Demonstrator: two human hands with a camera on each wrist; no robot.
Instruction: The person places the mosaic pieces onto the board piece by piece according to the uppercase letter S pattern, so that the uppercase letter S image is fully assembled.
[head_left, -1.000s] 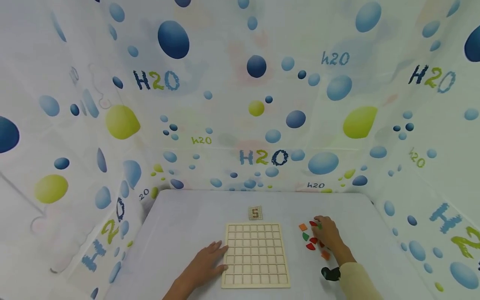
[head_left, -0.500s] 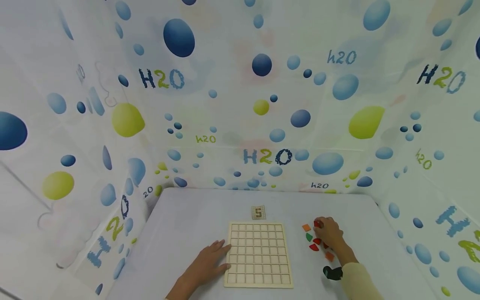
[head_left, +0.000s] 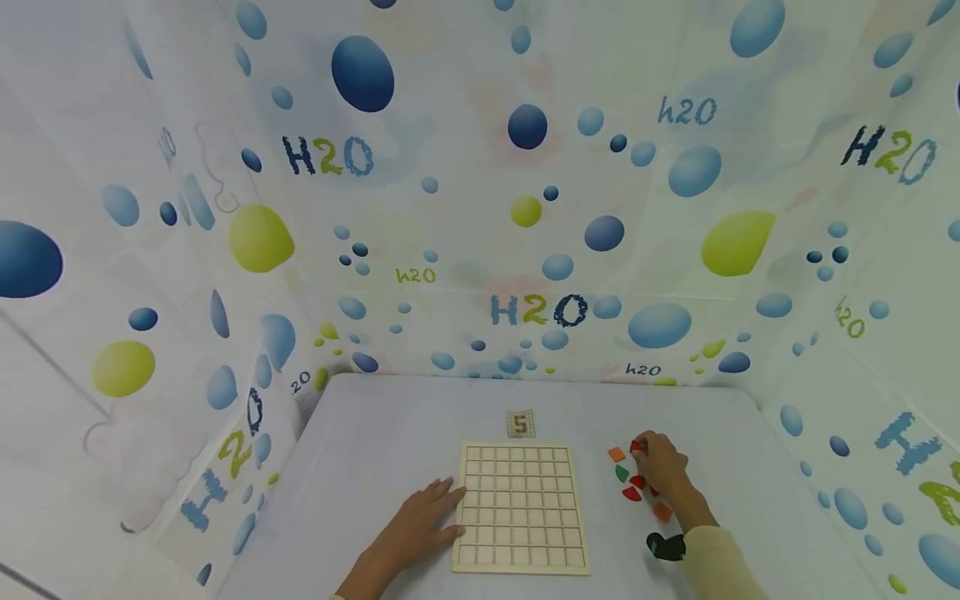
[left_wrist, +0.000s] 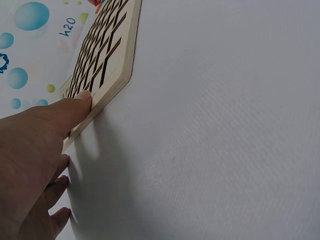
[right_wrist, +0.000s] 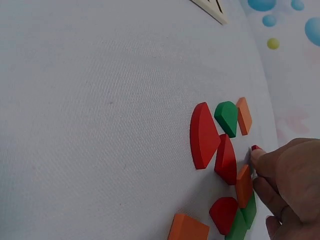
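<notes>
A square wooden grid board lies flat on the white table. My left hand rests at its left edge, fingers extended; in the left wrist view the thumb lies on the rim. To the right of the board, my right hand pinches a small red piece between thumb and finger, most of it hidden. Below and beside that hand lie loose coloured pieces: a red wedge, another red wedge, a green rounded piece and an orange square.
Beyond the board lies a small card with a character like an S or 5. More pieces, an orange block and a red one among them, lie nearest the right wrist. A black object shows at the right sleeve. Printed curtains enclose the table.
My right fingers have closed on a red piece that lay at their tips. The left hand stays at the board's edge. The head view has shifted slightly.
</notes>
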